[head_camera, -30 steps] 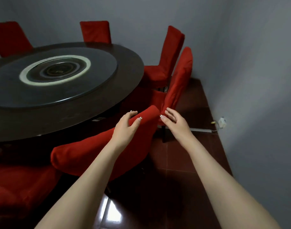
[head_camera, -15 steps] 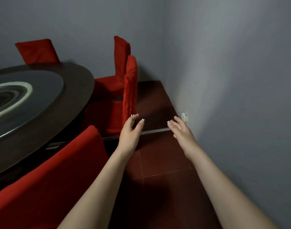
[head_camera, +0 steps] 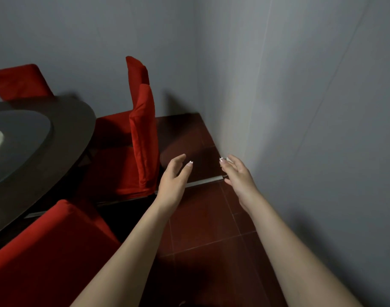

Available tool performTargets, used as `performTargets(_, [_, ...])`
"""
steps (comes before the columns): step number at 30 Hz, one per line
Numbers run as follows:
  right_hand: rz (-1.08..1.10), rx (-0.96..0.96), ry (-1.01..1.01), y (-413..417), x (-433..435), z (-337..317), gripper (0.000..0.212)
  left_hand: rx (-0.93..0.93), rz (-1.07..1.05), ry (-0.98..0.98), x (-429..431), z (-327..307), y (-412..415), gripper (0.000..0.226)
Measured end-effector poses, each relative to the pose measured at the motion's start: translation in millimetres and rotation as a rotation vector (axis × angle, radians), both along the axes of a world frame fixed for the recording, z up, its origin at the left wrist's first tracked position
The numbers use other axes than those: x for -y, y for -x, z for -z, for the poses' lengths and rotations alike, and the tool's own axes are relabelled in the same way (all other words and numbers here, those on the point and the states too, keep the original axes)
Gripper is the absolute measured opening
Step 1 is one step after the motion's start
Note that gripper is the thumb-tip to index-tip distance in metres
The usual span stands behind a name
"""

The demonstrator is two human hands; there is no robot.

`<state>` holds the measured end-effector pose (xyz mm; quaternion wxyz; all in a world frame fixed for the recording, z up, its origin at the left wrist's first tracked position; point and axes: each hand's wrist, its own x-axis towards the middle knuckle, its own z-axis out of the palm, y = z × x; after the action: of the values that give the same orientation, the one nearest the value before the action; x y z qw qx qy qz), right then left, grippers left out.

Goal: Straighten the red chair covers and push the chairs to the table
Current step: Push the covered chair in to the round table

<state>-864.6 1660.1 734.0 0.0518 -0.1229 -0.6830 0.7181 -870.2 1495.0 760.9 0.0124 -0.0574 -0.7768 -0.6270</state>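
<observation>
Red-covered chairs ring a dark round table [head_camera: 63, 138]. The nearest chair back [head_camera: 45, 247] fills the lower left, below my left forearm. A second chair [head_camera: 143, 138] stands side-on just left of my left hand [head_camera: 175, 180], its back upright and its seat toward the table. A third chair [head_camera: 137, 69] stands behind it, and a fourth chair [head_camera: 19, 82] is at the far left. Both hands are held out in the air, fingers relaxed, holding nothing. My right hand [head_camera: 238, 173] is close to the wall.
A grey wall [head_camera: 311, 129] runs along the right, meeting another wall at the corner. The floor [head_camera: 202, 220] is dark red tile, with a pale strip [head_camera: 202, 182] lying across it under my hands. A glass turntable [head_camera: 16, 138] lies on the table.
One second ago both hands were at the top corner of the nearest chair's back. They have let go, and my view has swung right toward the second chair and the wall.
</observation>
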Motion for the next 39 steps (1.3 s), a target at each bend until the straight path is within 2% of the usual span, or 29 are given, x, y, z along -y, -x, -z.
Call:
performTargets(10, [0.015,0.014,-0.018,115,-22,4,0.058,0.027,-0.004,-0.045,-25,21,124,0.046])
performTargets(20, [0.062,-0.033,-0.019,274,-30,-16,0.052,0.007,-0.004,-0.152,-40,-1,285,0.044])
performTargets(30, [-0.070,-0.038,-0.040,387,-36,-26,0.054,0.021,-0.061,-0.178,-59,-1,380,0.046])
performTargets(39, [-0.292,-0.036,-0.050,511,-79,-19,0.056,0.027,-0.319,-0.175,-101,0,466,0.040])
